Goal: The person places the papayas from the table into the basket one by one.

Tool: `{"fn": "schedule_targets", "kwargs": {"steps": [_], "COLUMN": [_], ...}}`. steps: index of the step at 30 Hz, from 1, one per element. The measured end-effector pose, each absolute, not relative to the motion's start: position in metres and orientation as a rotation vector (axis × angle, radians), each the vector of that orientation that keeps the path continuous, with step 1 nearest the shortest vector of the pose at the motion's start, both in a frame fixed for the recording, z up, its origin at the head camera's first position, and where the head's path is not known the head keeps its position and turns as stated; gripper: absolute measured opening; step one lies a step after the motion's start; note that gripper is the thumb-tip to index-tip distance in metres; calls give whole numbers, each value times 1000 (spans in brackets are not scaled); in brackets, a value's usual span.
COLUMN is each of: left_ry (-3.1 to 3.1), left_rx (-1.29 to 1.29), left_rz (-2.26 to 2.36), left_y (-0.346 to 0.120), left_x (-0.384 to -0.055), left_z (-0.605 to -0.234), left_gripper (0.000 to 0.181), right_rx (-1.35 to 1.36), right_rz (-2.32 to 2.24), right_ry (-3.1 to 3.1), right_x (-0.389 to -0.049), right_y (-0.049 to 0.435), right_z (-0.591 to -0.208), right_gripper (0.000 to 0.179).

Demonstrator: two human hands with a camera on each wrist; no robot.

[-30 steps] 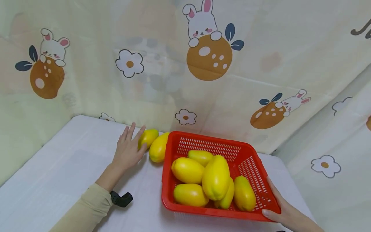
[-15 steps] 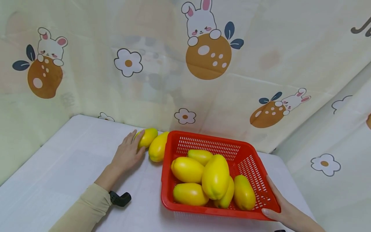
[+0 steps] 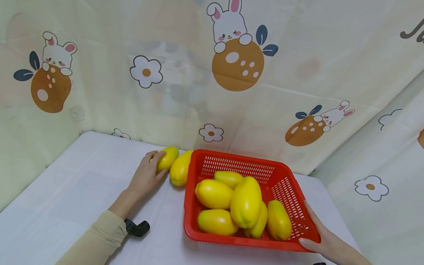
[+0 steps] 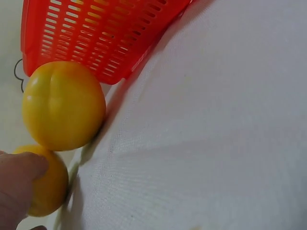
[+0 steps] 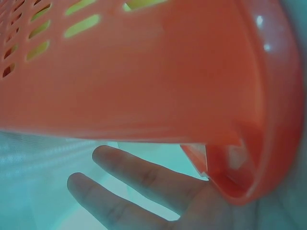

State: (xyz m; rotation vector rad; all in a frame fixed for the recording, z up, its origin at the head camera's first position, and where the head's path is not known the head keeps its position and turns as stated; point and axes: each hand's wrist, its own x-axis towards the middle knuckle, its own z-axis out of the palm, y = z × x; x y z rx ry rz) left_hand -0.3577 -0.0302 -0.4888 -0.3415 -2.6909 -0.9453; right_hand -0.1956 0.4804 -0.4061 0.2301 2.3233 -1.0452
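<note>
In the head view my left hand (image 3: 144, 176) holds a small yellow papaya (image 3: 168, 157) at the back of the table, fingers on its far side and thumb on the near side. The left wrist view shows a fingertip on this papaya (image 4: 50, 184). A second papaya (image 3: 180, 170) lies against it, right beside the red plastic basket (image 3: 245, 241). Several more papayas (image 3: 246, 202) fill the basket. My right hand (image 3: 328, 241) grips the basket's right front corner, thumb over the rim. Two of its fingers (image 5: 144, 177) extend below the rim in the right wrist view.
A white cloth covers the table (image 3: 82, 176). Behind it hangs a pale curtain (image 3: 185, 103) printed with rabbits and flowers, close to the back edge. A black device (image 3: 137, 228) sits at my left wrist.
My left hand's raised, spread fingers have come down and curled round the small papaya, which has shifted slightly left. The right hand and basket stay in place.
</note>
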Motion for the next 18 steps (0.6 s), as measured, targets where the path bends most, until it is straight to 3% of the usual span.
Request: {"fn": "schedule_targets", "kwargs": {"steps": [18], "left_ry": [-2679], "left_rx": [-268], "left_rz": [-952], "left_y": [-32], "left_x": [-355], "left_z": [-477], "left_gripper": [54], "right_rx": [245], "right_rz": [-1061], "right_ry": [2312], "right_x": [-196], "right_y": [479], "right_z": [-406], "right_gripper": [96]}}
